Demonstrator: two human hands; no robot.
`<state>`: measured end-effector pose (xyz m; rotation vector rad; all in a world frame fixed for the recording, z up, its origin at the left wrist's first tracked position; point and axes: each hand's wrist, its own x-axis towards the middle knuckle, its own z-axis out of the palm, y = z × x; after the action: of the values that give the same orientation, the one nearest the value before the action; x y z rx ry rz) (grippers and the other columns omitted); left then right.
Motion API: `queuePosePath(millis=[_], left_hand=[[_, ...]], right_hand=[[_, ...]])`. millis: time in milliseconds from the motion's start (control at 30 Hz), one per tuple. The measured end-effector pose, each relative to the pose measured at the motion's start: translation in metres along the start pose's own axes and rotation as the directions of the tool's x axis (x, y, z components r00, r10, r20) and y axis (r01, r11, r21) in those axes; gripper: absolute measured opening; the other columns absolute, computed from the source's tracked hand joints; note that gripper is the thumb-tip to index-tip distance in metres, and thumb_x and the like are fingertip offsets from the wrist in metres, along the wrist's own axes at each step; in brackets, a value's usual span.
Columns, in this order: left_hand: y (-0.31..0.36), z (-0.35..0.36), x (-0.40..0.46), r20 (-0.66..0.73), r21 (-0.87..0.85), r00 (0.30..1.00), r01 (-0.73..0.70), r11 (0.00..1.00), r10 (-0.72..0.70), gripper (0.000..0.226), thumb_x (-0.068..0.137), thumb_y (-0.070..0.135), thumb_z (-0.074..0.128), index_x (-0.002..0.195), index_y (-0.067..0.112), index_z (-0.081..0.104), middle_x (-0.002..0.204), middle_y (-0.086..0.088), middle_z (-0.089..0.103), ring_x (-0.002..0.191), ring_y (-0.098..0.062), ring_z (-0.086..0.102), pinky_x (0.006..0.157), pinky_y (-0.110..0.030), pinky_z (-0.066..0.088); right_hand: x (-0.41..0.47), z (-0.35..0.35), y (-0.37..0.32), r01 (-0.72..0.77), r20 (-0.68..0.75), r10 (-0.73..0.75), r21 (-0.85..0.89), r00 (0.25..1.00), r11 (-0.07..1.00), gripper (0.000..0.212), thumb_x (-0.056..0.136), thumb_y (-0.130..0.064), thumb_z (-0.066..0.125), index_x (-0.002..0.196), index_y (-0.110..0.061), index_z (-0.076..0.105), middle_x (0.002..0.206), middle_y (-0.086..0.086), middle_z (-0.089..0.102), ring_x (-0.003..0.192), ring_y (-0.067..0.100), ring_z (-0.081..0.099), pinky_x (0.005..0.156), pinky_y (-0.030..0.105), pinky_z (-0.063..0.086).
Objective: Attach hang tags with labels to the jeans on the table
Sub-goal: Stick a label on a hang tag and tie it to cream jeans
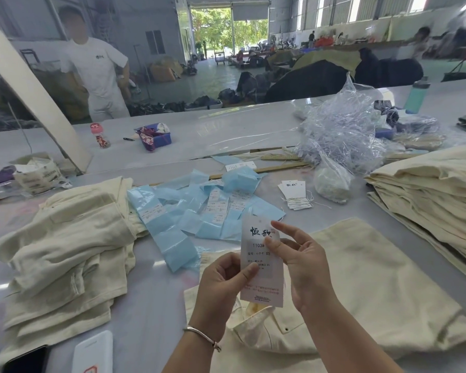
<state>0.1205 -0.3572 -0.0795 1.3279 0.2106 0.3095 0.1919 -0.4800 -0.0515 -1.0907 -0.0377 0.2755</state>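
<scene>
I hold one white hang tag point(261, 262) upright between my two hands, my left hand point(223, 278) pinching its lower left edge and my right hand point(299, 262) pinching its right edge, just above one cream pair of jeans point(361, 286) lying flat beneath them. Left of my hands lies a rumpled heap of cream jeans point(65, 246), far right a folded stack point(436, 197), and beyond my fingers blue label strips point(189, 211) and a small pile of tags point(293, 193). The tag bears black characters, "1103#" and "XS".

I hold the tag point(261, 262) up between my left hand point(226, 278) and right hand point(301, 262), above the jeans point(374, 286) before me; label strips point(199, 208) lie behind it; a heap point(65, 243) left, a stack point(428, 200) right, spare tags point(293, 193) between.
</scene>
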Motion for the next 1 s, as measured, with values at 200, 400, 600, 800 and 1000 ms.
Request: queuePosePath(millis=[200, 400, 600, 800, 1000], left_hand=[[-0.005, 0.015, 0.011, 0.067, -0.016, 0.994, 0.091, 0.996, -0.09, 0.041, 0.067, 0.009, 0.082, 0.105, 0.003, 0.07, 0.1, -0.021, 0.072, 0.086, -0.028, 0.071, 0.07, -0.033, 0.056], [-0.01, 0.043, 0.034, 0.039, 0.047, 0.988, 0.147, 0.988, -0.149, 0.019, 0.072, 0.031, 0.075, 0.081, 0.014, 0.076, 0.078, -0.011, 0.072, 0.066, -0.02, 0.066, 0.057, -0.029, 0.053], [-0.026, 0.085, 0.083, -0.085, 0.151, 0.982, 0.18, 0.972, -0.169, 0.037, 0.085, 0.032, 0.071, 0.053, 0.018, 0.058, 0.053, 0.0, 0.055, 0.046, -0.013, 0.051, 0.045, -0.021, 0.042], [-0.06, 0.107, 0.144, -0.263, 0.214, 0.947, 0.242, 0.946, -0.183, 0.04, 0.082, 0.02, 0.075, 0.048, 0.019, 0.055, 0.05, 0.006, 0.045, 0.046, -0.01, 0.041, 0.047, -0.016, 0.036], [-0.081, 0.106, 0.173, -0.337, 0.228, 0.914, 0.313, 0.922, -0.227, 0.003, 0.079, 0.016, 0.077, 0.08, 0.018, 0.076, 0.075, -0.002, 0.074, 0.061, -0.014, 0.065, 0.055, -0.026, 0.053]], right_hand=[[-0.002, -0.013, 0.005, 0.096, 0.02, -0.094, -0.156, 0.995, 0.983, 0.022, 0.077, 0.004, 0.073, 0.092, -0.011, 0.074, 0.078, 0.026, 0.07, 0.065, 0.027, 0.066, 0.058, 0.035, 0.056], [0.017, -0.045, 0.0, 0.112, -0.004, -0.115, -0.203, 0.993, 0.973, 0.016, 0.08, 0.005, 0.071, 0.088, -0.008, 0.074, 0.069, 0.022, 0.069, 0.061, 0.019, 0.064, 0.059, 0.022, 0.053], [0.064, -0.091, -0.012, 0.099, -0.035, -0.111, -0.247, 0.993, 0.964, 0.011, 0.084, 0.003, 0.066, 0.088, -0.005, 0.072, 0.066, 0.007, 0.069, 0.055, 0.011, 0.057, 0.056, 0.015, 0.048], [0.152, -0.169, -0.007, 0.04, -0.122, -0.114, -0.488, 0.986, 0.872, 0.014, 0.08, 0.005, 0.069, 0.074, -0.009, 0.069, 0.064, 0.003, 0.065, 0.061, 0.015, 0.055, 0.062, 0.029, 0.048], [0.258, -0.178, 0.019, 0.068, 0.033, -0.075, -0.851, 0.997, 0.52, 0.016, 0.078, -0.007, 0.068, 0.073, -0.022, 0.063, 0.069, -0.008, 0.062, 0.065, 0.013, 0.055, 0.064, 0.027, 0.042]])
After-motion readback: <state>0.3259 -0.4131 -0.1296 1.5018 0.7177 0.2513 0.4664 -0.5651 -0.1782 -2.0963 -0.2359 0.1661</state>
